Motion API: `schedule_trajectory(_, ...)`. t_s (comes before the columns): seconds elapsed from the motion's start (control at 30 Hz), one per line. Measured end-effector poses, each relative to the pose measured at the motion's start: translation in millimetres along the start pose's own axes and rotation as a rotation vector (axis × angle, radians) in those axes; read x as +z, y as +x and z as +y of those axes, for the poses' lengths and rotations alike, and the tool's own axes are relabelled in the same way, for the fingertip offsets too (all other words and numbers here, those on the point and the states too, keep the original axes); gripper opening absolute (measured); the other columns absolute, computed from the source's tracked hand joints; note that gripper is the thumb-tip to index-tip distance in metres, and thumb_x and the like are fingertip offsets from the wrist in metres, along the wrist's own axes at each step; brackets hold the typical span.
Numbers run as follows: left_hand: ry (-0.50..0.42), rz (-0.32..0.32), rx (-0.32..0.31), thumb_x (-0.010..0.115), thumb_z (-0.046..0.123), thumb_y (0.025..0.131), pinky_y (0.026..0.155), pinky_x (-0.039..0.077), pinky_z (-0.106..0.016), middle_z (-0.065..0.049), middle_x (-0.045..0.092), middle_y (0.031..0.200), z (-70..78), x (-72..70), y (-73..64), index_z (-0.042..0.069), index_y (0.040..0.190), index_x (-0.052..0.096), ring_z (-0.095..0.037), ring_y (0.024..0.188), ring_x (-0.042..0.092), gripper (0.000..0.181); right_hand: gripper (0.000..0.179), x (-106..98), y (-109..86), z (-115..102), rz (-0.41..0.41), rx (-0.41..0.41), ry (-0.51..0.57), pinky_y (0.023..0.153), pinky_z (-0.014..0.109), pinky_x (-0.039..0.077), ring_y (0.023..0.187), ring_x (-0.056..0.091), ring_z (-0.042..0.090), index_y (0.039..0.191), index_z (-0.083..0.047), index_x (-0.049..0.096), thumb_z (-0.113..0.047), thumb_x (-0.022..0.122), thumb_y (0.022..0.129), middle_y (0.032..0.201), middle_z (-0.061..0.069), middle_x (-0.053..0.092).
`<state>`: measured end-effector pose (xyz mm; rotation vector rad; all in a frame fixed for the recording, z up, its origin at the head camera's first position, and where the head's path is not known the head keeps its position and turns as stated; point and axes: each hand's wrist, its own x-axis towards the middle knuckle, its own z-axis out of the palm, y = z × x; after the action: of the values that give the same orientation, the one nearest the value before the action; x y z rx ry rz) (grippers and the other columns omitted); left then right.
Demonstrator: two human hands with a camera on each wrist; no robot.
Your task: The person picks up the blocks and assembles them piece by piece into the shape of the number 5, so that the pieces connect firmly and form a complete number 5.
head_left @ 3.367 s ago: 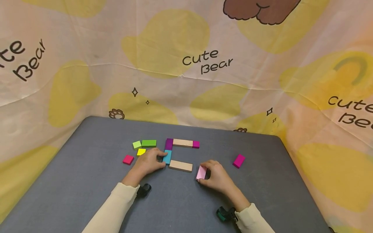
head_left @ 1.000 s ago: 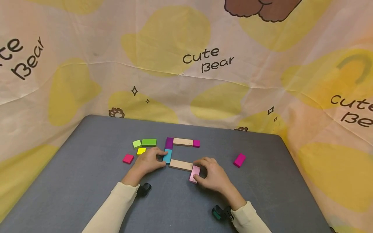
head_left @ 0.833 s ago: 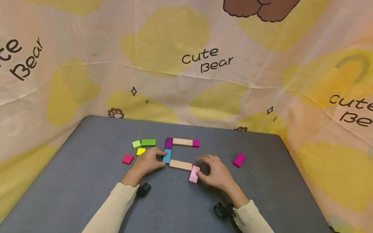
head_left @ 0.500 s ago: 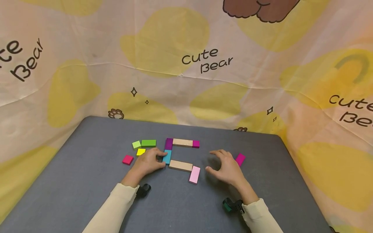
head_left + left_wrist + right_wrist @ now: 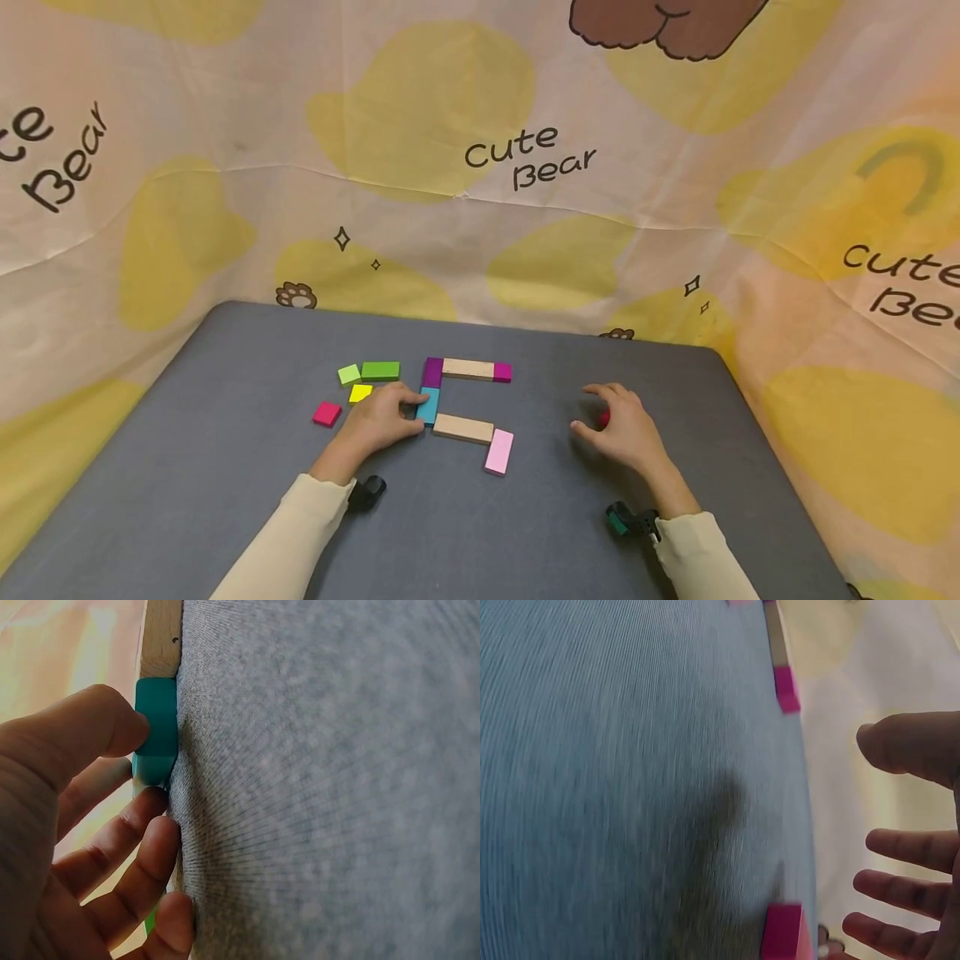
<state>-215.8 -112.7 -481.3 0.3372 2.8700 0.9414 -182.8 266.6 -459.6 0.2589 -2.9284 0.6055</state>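
My left hand [image 5: 378,419] pinches the ends of a blue block [image 5: 428,406] between thumb and fingers; in the left wrist view the thumb presses on the same teal-looking block [image 5: 156,724]. A purple block [image 5: 433,372] adjoins its far end. A plain wood block [image 5: 463,428] runs right from its near end, with a pink block [image 5: 498,452] at that block's right end. My right hand [image 5: 626,427] hovers with fingers spread over a magenta block [image 5: 782,931], mostly hidden behind the hand in the head view.
Another wood block [image 5: 468,368] and a small magenta block [image 5: 502,372] extend right from the purple one. Left of these lie a green block [image 5: 380,371], a light green one [image 5: 349,374], a yellow one [image 5: 361,394] and a red one [image 5: 327,414]. Printed cloth surrounds the grey table [image 5: 262,350].
The right hand brought the pink block left against the wood block's end, let go, and moved right to the magenta block. The left hand has stayed at the blue block.
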Motion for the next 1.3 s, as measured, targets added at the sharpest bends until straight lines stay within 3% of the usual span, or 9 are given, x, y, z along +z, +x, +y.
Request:
schedule_trajectory(0.27, -0.005, 0.006, -0.01, 0.076, 0.022, 0.077, 0.065, 0.041, -0.028, 0.001, 0.066, 0.108, -0.4, -1.7, 0.4, 0.017, 0.12, 0.07, -0.014, 0.08, 0.052, 0.044, 0.059, -7, 1.6, 20, 0.012, 0.051, 0.027, 0.078, 0.05, 0.051, 0.108, 0.05, 0.045, 0.125, -0.001, 0.059, -0.03, 0.076, 0.077, 0.123, 0.024, 0.056)
schedule_trajectory(0.5, 0.01, 0.011, -0.001, 0.076, 0.022, 0.077, 0.064, 0.041, -0.027, 0.001, 0.066, 0.108, -0.8, -2.4, 1.2, 0.018, 0.12, 0.07, -0.013, 0.08, 0.051, 0.044, 0.063, -8, 2.1, 32, -0.001, 0.1, -0.005, 0.076, 0.05, 0.049, 0.106, 0.049, 0.044, 0.127, 0.003, 0.057, -0.031, 0.074, 0.077, 0.125, 0.028, 0.053)
schedule_trajectory(0.87, 0.011, 0.008, 0.003, 0.076, 0.023, 0.077, 0.073, 0.047, -0.03, 0.001, 0.066, 0.107, 0.7, -2.6, -0.2, 0.017, 0.12, 0.07, -0.014, 0.086, 0.054, 0.044, 0.066, -4, 3.3, 45, -0.015, 0.118, -0.039, 0.076, 0.049, 0.045, 0.103, 0.048, 0.044, 0.126, 0.006, 0.056, -0.034, 0.074, 0.076, 0.122, 0.03, 0.052)
schedule_trajectory(1.3, 0.006, 0.007, -0.023, 0.076, 0.024, 0.078, 0.079, 0.051, -0.034, 0.002, 0.066, 0.11, 1.1, 0.5, -2.2, 0.019, 0.12, 0.07, -0.015, 0.093, 0.058, 0.043, 0.06, -1, 2.9, 51, -0.009, 0.075, -0.024, 0.074, 0.045, 0.046, 0.095, 0.051, 0.038, 0.119, 0.007, 0.06, -0.029, 0.077, 0.074, 0.112, 0.027, 0.058)
